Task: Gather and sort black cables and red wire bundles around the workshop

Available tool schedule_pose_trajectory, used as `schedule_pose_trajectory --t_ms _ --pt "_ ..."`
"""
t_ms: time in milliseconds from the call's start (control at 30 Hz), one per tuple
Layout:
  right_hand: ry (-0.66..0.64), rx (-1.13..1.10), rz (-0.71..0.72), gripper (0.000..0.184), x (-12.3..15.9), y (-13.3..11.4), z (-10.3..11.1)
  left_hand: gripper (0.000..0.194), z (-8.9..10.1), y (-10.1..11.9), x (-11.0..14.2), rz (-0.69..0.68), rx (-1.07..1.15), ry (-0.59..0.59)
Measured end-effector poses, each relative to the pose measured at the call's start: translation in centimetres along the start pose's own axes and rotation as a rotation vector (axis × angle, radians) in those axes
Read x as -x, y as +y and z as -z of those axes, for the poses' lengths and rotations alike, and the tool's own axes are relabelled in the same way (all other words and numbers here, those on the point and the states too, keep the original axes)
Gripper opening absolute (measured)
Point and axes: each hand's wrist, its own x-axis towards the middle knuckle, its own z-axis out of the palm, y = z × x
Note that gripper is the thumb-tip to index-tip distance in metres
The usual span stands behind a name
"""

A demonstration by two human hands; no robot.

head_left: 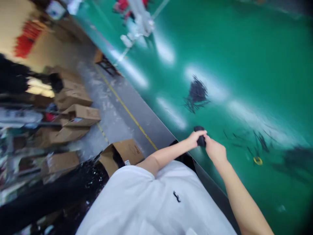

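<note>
The view is tilted and blurred by motion. Both my hands meet over the near edge of a green table [232, 49]. My left hand [195, 138] and my right hand [215, 150] are both closed around one small black object [201, 139]; I cannot make out what it is. A heap of thin black strands [197, 94] lies on the table beyond my hands. More black strands [262, 142] are scattered to the right, beside a small yellow ring [257, 160].
White items [140, 24] lie at the table's far end. On the left, open cardboard boxes [78, 116] stand on a grey floor with a yellow line [127, 109]. Another open box [122, 155] sits close to my body.
</note>
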Motion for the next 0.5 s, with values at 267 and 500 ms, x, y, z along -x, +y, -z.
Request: schedule_pose_trajectory --t_ms 267,500 --pt "-0.191 -0.225 -0.178 0.029 1.7 2.1 -2.8 0.034 1.3 2.1 -0.5 -0.108 0.005 -0.02" --pt "0.103 -0.178 -0.498 0.053 2.3 12.8 -5.5 0.024 2.2 3.5 -0.7 -0.006 -0.188 -0.09"
